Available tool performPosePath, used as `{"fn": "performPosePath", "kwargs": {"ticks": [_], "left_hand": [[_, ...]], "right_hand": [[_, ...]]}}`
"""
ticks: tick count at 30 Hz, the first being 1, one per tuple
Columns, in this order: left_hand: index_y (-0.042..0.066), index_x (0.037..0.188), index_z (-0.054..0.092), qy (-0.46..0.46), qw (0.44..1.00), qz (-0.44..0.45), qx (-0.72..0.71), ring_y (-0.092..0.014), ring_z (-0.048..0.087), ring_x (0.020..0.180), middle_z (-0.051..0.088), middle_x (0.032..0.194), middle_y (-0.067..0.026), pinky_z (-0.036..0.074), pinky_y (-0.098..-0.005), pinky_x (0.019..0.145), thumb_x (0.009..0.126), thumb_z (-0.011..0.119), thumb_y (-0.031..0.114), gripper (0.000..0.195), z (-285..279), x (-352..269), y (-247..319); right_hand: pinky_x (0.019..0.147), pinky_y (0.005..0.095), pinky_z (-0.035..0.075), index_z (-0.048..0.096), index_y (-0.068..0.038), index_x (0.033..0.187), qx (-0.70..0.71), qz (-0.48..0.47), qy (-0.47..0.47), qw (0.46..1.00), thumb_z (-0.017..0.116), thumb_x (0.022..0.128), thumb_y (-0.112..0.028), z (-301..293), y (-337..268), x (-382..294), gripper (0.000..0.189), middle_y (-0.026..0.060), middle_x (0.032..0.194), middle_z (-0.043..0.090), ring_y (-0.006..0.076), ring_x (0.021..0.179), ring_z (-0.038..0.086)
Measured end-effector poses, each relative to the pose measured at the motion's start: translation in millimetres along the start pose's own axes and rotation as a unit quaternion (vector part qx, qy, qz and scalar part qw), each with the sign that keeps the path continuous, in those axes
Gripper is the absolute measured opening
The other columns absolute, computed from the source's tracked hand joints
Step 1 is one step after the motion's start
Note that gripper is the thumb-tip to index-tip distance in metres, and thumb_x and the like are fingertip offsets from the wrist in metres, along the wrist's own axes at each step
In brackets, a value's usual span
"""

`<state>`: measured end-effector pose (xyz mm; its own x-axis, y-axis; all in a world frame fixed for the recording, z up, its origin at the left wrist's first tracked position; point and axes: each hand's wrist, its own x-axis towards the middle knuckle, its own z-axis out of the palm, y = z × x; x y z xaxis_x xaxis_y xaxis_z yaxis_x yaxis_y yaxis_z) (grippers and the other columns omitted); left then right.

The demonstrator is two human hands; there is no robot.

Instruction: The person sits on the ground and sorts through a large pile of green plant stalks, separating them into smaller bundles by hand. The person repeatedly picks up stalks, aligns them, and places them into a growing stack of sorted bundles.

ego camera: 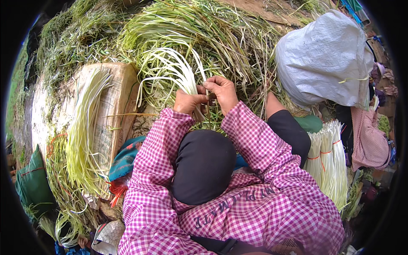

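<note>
My left hand (188, 102) is closed around a bunch of long white leafy stalks (188, 75), which look like blanched chives and fan out up and to the left. Beside it, my right hand (221, 92) pinches one stalk between thumb and fingers, near the bunch's right side. A large heap of green and yellowed stalks (204, 38) lies beyond both hands. On the left, a loose pile of pale yellow-white stalks (84, 134) rests along a wrapped, printed block (116, 92). Parts of my fingers are hidden behind the stalks.
A full white woven sack (322, 60) stands at the upper right. Bundles of white stalks tied with red bands (328, 159) stand to the right of my knee. A green sack (33, 183) lies far left. Another person's checked sleeve (369, 137) shows at right; other hands (83, 241) show lower left.
</note>
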<state>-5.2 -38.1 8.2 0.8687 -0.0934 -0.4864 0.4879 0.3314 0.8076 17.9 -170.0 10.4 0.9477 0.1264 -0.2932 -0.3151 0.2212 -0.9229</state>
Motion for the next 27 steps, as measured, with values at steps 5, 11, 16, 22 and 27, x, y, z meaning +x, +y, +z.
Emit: {"fn": "performPosePath", "kwargs": {"ticks": [5,11,16,22,27], "left_hand": [[-0.003,0.084,0.057,0.018,1.000,0.019,-0.006,-0.019,0.061,0.055,0.062,0.071,-0.0112,0.047,-0.0277,0.037,0.067,0.067,-0.007,0.021,-5,0,-4],[0.001,0.085,0.050,0.021,0.993,0.025,-0.110,-0.022,0.060,0.055,0.058,0.070,-0.0101,0.049,-0.0304,0.041,0.071,0.063,-0.009,0.022,-5,-2,-4],[-0.002,0.084,0.048,0.025,0.971,0.068,-0.229,-0.027,0.064,0.066,0.060,0.082,-0.0174,0.054,-0.0329,0.043,0.073,0.060,-0.010,0.018,-1,-14,7],[-0.002,0.085,0.050,0.008,0.977,0.074,-0.202,-0.026,0.063,0.065,0.061,0.080,-0.0161,0.054,-0.0334,0.045,0.072,0.061,-0.009,0.019,-6,-10,-1],[-0.001,0.081,0.053,0.005,0.985,0.074,-0.153,-0.020,0.060,0.053,0.059,0.068,-0.0096,0.050,-0.0284,0.043,0.070,0.065,-0.007,0.018,-2,-13,-2]], "right_hand": [[0.052,0.0231,0.041,0.059,-0.004,0.066,-0.033,-0.069,0.057,0.995,0.064,0.076,-0.004,9,4,0,0.011,-0.0012,0.063,0.057,0.0063,0.058,0.048],[0.050,0.0228,0.047,0.059,-0.005,0.075,0.014,-0.032,0.070,0.997,0.061,0.081,-0.008,-2,-2,-9,0.007,0.0018,0.069,0.059,0.0093,0.059,0.055],[0.059,0.0310,0.053,0.057,-0.006,0.083,0.119,-0.021,0.006,0.993,0.055,0.087,-0.011,-33,-20,-12,0.006,0.0077,0.078,0.062,0.0187,0.071,0.062],[0.062,0.0241,0.052,0.060,-0.006,0.091,-0.106,0.009,0.000,0.994,0.061,0.084,-0.020,-30,-35,-24,0.015,0.0038,0.082,0.062,0.0115,0.078,0.060],[0.070,0.0247,0.047,0.063,-0.002,0.082,-0.102,-0.086,-0.024,0.991,0.061,0.079,-0.002,5,-4,-15,0.004,0.0028,0.080,0.063,0.0099,0.073,0.056]]}}
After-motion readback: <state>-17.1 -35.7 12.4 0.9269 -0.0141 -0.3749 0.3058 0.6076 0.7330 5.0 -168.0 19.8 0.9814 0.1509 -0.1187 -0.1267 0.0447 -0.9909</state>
